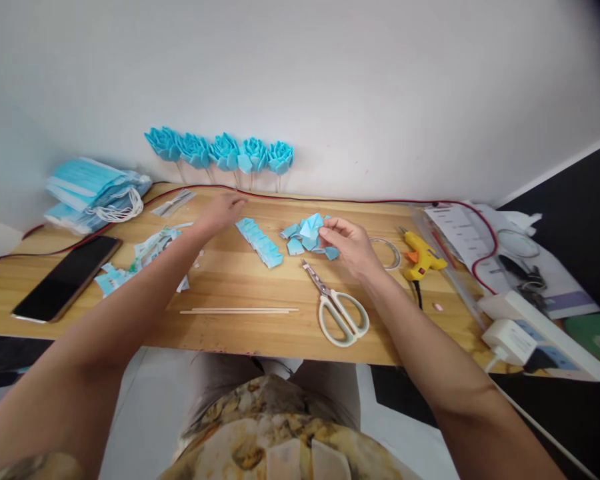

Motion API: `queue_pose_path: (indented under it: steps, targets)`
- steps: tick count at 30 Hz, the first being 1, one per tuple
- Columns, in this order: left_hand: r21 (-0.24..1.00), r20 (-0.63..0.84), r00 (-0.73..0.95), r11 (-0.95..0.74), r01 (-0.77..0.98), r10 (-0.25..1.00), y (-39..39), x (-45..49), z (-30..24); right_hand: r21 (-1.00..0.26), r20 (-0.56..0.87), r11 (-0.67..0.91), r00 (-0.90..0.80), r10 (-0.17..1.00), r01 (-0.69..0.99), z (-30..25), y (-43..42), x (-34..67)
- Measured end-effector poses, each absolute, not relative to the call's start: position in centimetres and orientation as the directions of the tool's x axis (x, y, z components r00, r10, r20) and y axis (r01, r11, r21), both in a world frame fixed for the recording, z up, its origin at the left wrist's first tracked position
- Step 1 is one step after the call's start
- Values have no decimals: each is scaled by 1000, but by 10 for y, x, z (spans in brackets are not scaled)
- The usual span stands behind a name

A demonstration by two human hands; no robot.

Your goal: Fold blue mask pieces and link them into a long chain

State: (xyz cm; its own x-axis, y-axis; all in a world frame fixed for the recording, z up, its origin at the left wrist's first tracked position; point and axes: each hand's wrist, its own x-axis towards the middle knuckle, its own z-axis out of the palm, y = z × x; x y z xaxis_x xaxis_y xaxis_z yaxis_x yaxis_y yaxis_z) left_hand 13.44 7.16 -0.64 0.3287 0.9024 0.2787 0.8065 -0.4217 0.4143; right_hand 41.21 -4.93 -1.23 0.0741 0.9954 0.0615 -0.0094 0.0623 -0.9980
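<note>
My right hand (351, 244) pinches a folded blue piece at the edge of a small heap of folded blue pieces (307, 235) on the wooden table (240, 327). My left hand (222, 211) reaches across the table toward the far edge, just left of a row of stacked blue folded pieces (259, 243); it is blurred by motion and its fingers do not show clearly. White-handled scissors (339, 305) lie open in front of my right hand. Two thin wooden sticks (239, 311) lie near the front edge.
Several blue paper roses on sticks (220, 151) lean on the wall. A stack of blue face masks (94, 192) and a phone (66, 277) lie at the left, with cut scraps (145, 257). A yellow glue gun (420, 256), tape ring (389, 252), papers and a power strip (545, 324) sit right.
</note>
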Motion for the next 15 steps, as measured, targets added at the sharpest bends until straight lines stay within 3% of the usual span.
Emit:
queue_pose_path:
  steps: [2, 4, 8, 15]
  targets:
    - [300, 440, 321, -474, 828, 838, 56, 136, -4, -998, 58, 59, 69, 996, -8, -13, -49, 412]
    - [228, 486, 444, -600, 767, 753, 34, 138, -3, -999, 51, 52, 65, 997, -16, -13, -49, 412]
    - [165, 358, 776, -853, 494, 519, -5, 137, -9, -999, 24, 26, 43, 999, -41, -12, -50, 409]
    - [140, 342, 830, -897, 419, 441, -12, 133, -31, -1000, 12, 12, 0, 1000, -24, -11, -52, 403]
